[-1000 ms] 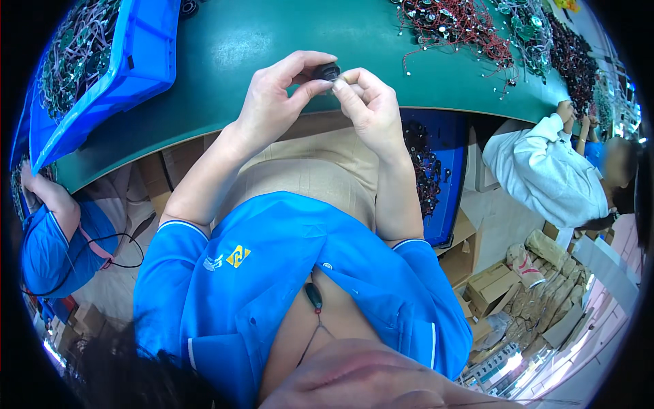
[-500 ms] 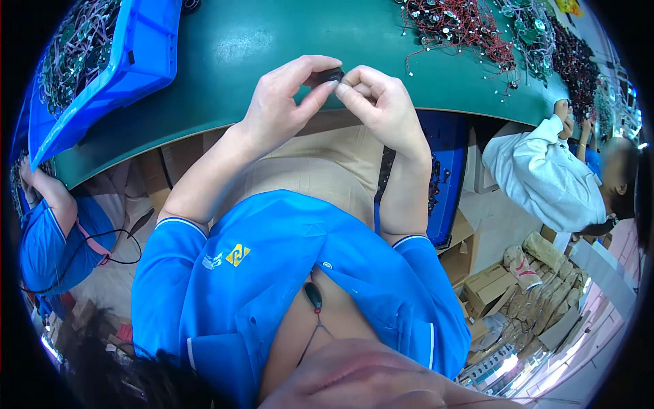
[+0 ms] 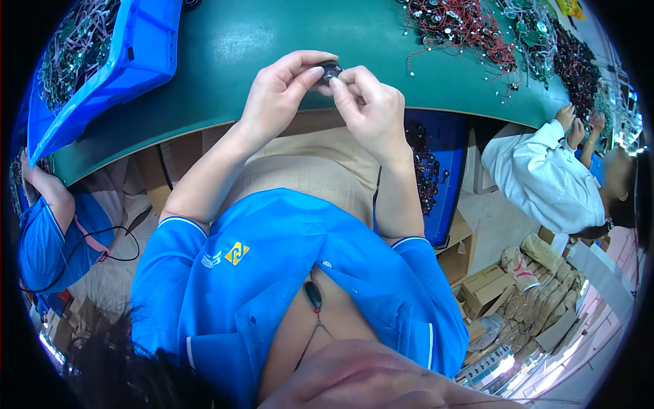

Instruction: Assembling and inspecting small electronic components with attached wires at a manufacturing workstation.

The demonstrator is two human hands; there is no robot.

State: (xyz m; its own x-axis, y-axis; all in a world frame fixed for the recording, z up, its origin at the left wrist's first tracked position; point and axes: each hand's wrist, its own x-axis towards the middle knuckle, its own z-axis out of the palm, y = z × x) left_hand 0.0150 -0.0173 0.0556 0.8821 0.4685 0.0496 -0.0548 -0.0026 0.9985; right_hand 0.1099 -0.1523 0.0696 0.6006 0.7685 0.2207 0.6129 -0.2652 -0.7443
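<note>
A small dark, rounded part (image 3: 330, 71) is held up between my two hands, over the near edge of the green table (image 3: 272, 41). My left hand (image 3: 281, 88) pinches it from the left with thumb and fingers. From the right, the fingertips of my right hand (image 3: 368, 102) press together at the part's edge; whether they hold a smaller piece there is hidden. Its exact kind is too small to tell.
At the far left stands a blue bin (image 3: 146, 51) with green circuit boards and wires. Red-wired parts (image 3: 463, 31) lie heaped at the back right. Below the table edge, a blue tray (image 3: 453, 170) holds dark parts. Co-workers sit on both sides, one in a pale sweatshirt (image 3: 531, 174).
The dark part has been turned so that more of its face shows. My right hand has shifted slightly left and down, its fingers more closed.
</note>
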